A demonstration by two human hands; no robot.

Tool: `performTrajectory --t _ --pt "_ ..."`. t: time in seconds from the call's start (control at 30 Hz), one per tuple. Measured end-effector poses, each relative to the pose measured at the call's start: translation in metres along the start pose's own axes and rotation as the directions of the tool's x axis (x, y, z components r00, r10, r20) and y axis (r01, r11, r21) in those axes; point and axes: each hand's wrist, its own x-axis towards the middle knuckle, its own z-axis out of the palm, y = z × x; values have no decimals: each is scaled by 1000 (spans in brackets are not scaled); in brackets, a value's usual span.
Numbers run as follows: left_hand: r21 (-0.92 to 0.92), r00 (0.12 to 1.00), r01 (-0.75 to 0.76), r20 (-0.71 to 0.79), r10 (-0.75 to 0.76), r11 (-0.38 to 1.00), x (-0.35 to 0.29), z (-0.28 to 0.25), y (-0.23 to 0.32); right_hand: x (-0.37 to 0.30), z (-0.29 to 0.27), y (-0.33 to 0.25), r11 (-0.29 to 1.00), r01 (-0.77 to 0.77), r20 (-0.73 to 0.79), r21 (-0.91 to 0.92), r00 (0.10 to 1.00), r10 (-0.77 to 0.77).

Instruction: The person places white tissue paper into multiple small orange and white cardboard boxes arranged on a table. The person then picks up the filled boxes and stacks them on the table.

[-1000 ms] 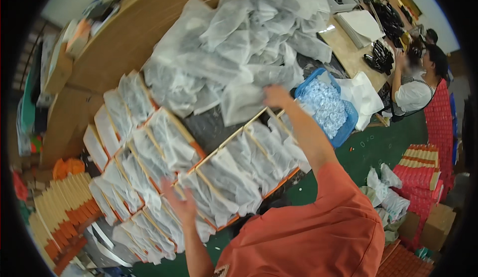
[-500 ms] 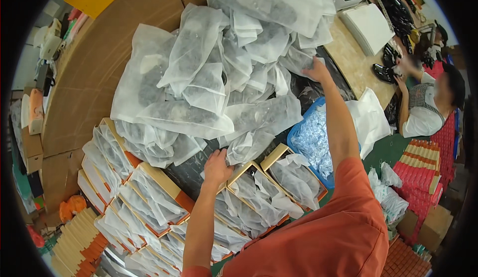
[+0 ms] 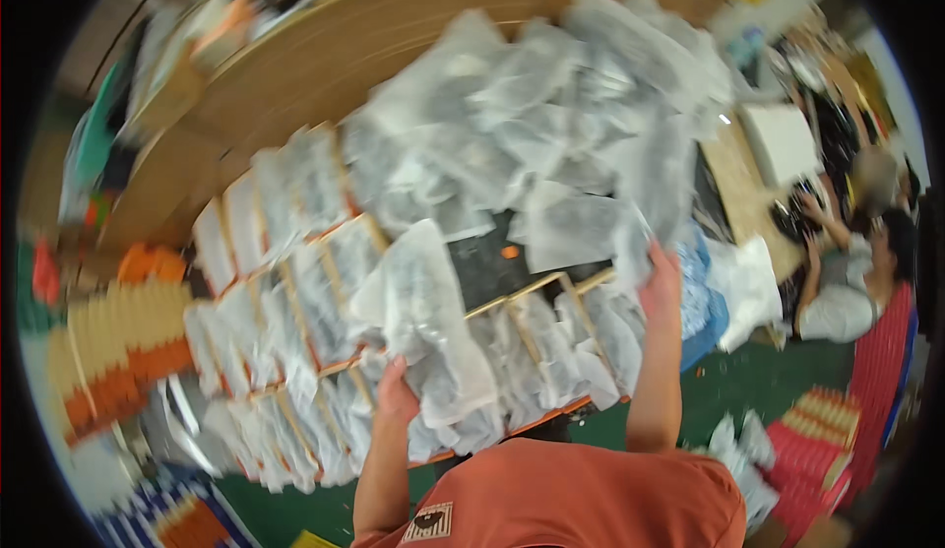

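Left hand (image 3: 397,390): grip pinches a white bag (image 3: 425,307).
White bag: 1 o'clock from that grip, over boxes (image 3: 536,286), long way about 12 to 6.
Right hand (image 3: 661,280): farther, pinching a second bag (image 3: 655,169) toward 12.

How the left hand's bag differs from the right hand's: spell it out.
The left bag in the left hand shows in front of the boxes; the right bag in the right hand, before the bag pile. The left bag's top leans left; the right bag's leans right. Both are whitish and translucent.
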Motion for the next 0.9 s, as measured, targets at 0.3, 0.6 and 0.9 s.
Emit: performTrajectory --t 0.3,0.6,0.9 --pt "-372 975 60 -178 -134 926 -57 -140 65 -144 111 122 979 -187 -1 81 982 188" --pt "912 798 8 -254 547 411 105 -263 345 -134 510 302 551 226 419 -803 872 253" --pt "877 860 88 172 480 -472 217 -309 317 -226 493 281 510 787 910 -347 414 -21"
